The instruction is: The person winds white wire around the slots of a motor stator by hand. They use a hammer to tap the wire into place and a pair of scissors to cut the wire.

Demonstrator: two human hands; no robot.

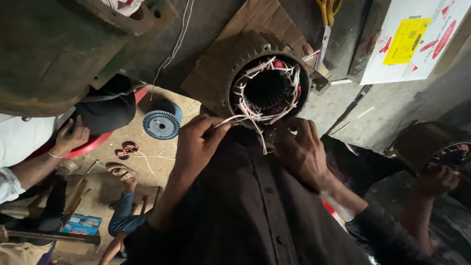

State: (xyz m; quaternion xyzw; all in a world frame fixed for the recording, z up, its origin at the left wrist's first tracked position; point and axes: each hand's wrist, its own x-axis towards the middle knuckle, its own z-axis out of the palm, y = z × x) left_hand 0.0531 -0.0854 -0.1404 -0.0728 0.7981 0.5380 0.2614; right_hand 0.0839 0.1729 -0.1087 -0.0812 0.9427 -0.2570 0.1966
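From the head camera, the left hand (196, 142) pinched a white lead wire (234, 119) at the seven o'clock rim of the motor stator (267, 86), pulling it clear of the windings. The right hand (299, 149) gripped the rim at five o'clock, likely steadying it. A blue wire spool (162, 124) lay at nine o'clock.

matt rough metal stator housing (223, 68); glossy white plastic-sleeved leads (245, 118); worn wooden board (260, 19)
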